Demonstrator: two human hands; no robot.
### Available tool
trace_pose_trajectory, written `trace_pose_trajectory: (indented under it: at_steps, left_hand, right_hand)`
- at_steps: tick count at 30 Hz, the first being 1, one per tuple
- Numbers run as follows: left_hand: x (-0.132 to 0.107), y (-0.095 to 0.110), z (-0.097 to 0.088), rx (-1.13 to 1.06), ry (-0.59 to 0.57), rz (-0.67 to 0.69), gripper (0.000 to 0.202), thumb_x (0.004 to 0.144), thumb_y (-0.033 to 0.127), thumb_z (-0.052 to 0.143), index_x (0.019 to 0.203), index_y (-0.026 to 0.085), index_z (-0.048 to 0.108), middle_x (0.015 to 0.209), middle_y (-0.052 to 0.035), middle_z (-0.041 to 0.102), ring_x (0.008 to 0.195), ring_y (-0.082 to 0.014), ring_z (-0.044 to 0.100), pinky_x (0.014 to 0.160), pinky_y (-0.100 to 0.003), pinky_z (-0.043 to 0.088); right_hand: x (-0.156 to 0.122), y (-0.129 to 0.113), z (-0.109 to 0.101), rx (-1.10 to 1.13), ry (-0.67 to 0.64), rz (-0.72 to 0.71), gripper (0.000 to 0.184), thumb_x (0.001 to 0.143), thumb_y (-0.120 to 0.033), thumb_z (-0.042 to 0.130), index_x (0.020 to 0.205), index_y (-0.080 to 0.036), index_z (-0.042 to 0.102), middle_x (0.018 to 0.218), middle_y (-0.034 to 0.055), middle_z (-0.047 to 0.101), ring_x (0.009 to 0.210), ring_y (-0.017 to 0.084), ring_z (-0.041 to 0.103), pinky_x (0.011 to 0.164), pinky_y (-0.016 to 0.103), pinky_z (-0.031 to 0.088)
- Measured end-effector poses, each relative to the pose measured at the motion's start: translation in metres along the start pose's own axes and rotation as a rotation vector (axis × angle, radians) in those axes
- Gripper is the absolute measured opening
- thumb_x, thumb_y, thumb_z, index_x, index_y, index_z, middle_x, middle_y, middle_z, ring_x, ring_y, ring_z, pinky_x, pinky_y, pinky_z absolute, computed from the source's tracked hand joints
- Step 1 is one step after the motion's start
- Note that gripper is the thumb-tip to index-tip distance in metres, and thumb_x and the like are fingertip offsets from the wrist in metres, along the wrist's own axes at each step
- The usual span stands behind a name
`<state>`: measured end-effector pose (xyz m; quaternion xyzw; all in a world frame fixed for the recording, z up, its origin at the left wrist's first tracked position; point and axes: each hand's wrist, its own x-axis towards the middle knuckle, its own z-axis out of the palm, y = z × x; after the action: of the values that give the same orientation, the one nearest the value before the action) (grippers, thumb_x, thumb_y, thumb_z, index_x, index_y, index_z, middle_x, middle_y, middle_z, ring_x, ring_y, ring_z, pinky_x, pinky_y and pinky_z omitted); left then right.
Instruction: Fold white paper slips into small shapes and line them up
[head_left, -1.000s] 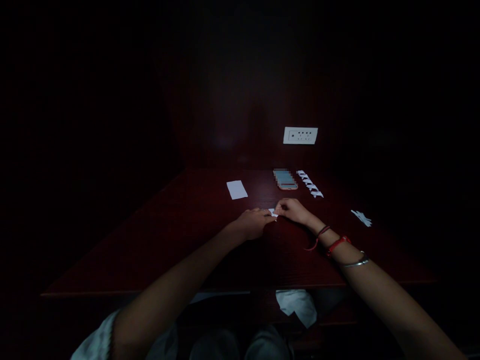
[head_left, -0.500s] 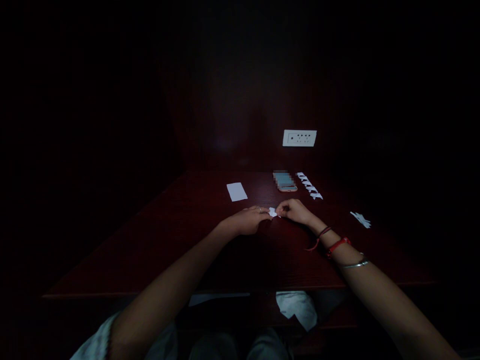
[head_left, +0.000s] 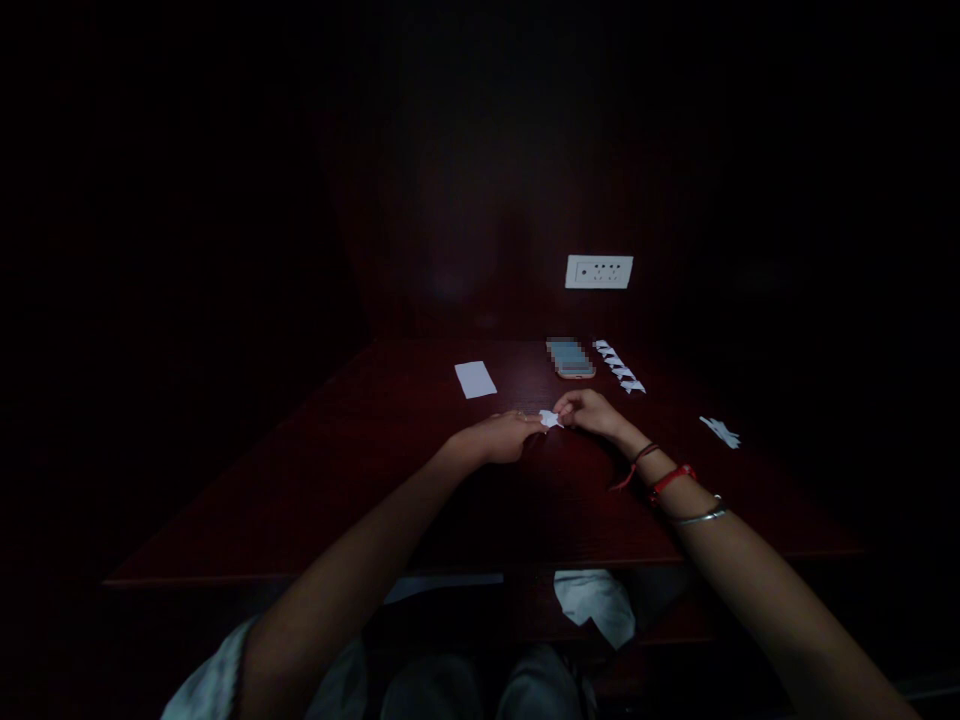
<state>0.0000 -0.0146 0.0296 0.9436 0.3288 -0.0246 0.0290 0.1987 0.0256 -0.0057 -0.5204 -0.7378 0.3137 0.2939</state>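
A small piece of white folded paper (head_left: pixel 550 419) lies between my two hands over the dark red tabletop. From the left, the outstretched fingertips of my left hand (head_left: pixel 501 437) grip its near-left edge. My right hand (head_left: pixel 592 412) has its fingers pinched together on the paper's right edge, with the other fingers curled. The paper has a pointed, star-like outline, though its folds are too small to make out.
A white paper sheet (head_left: pixel 475 379) lies ahead on the left. A phone (head_left: pixel 571 358) lies farther back, beside a row of folded white paper pieces (head_left: pixel 619 367). Several paper strips (head_left: pixel 720 432) lie to the right. A socket panel (head_left: pixel 599 272) is on the back wall.
Both hands and the paper have shifted very slightly right; more of the paper shows between the fingers. My view has tilted a little.
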Motion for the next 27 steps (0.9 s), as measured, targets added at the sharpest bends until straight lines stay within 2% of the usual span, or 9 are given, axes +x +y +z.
trace_pose_trajectory:
  at_steps: [5,11,15,21,27]
  left_hand:
    - [0.001,-0.001,0.001,0.002,0.005,-0.014,0.049,0.071,0.008,0.037,0.116,0.029,0.034,0.123,-0.0011,0.034,0.109,-0.0214,0.033,0.085,-0.036,0.031]
    - [0.001,0.000,0.001,0.004,0.034,-0.007,0.048,0.070,0.007,0.037,0.114,0.027,0.036,0.121,-0.0008,0.037,0.108,-0.0182,0.035,0.086,-0.031,0.030]
    - [0.002,0.003,-0.002,0.008,0.049,-0.012,0.043,0.071,0.006,0.037,0.110,0.025,0.040,0.117,-0.0015,0.042,0.104,-0.0179,0.040,0.086,-0.030,0.031]
    - [0.005,0.008,-0.004,-0.005,0.089,-0.008,0.037,0.072,0.007,0.037,0.105,0.021,0.045,0.108,-0.0042,0.049,0.097,-0.0179,0.046,0.082,-0.028,0.034]
    - [0.003,0.007,-0.003,0.012,0.126,0.021,0.041,0.071,0.006,0.036,0.109,0.022,0.042,0.110,-0.0036,0.048,0.097,-0.0179,0.046,0.082,-0.028,0.033]
  right_hand:
    - [-0.002,0.003,0.000,0.097,0.005,-0.045,0.026,0.056,-0.016,0.056,0.082,-0.014,0.054,0.059,-0.0031,0.053,0.051,0.006,0.046,0.051,0.018,0.038]
    - [-0.002,0.005,0.003,-0.018,0.042,-0.084,0.037,0.052,-0.027,0.062,0.087,-0.014,0.055,0.062,-0.0033,0.051,0.054,0.006,0.045,0.052,0.018,0.037]
    - [0.001,0.004,0.003,0.028,0.034,-0.034,0.036,0.050,-0.020,0.063,0.085,-0.015,0.056,0.062,-0.0040,0.051,0.052,0.005,0.044,0.052,0.018,0.037]
    - [-0.002,-0.006,-0.001,0.229,0.011,0.065,0.030,0.052,-0.004,0.055,0.081,-0.012,0.055,0.058,-0.0039,0.051,0.050,0.005,0.044,0.053,0.019,0.038]
    - [0.000,-0.002,-0.002,0.217,-0.003,0.037,0.036,0.050,-0.016,0.063,0.085,-0.012,0.054,0.060,-0.0039,0.049,0.052,0.005,0.044,0.053,0.019,0.038]
